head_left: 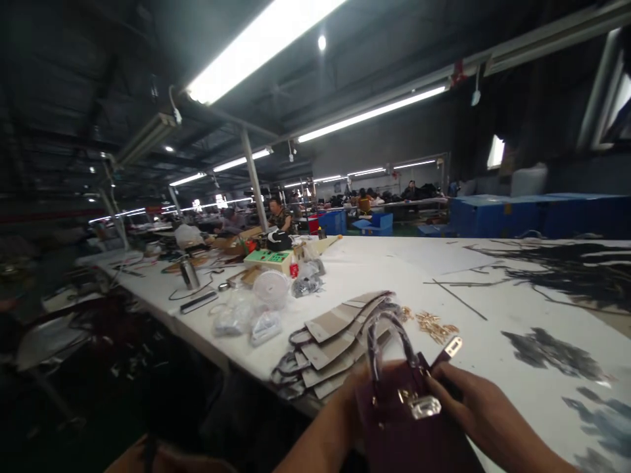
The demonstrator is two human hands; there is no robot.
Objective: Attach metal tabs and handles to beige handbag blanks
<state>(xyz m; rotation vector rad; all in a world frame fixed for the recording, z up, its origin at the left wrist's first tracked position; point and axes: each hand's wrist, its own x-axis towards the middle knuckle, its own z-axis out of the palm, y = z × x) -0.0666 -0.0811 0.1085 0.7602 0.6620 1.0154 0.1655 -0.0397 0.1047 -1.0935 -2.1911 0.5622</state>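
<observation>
Head view: white table (384, 266) under lights (261, 49), right fingers (451, 377) gripping handbag (409, 440), left hand (349, 394) with grip unclear.

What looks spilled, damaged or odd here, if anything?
The gold-coloured pieces lie loose on the white table, as if tipped out, and dark strips sprawl in a tangle at far right; both may be normal here. The purple bag shows no obvious damage.

The smooth-looking bag (411, 437) carries a glossy metal clasp (426, 407) and shiny, plastic-wrapped handle (373, 355).
</observation>
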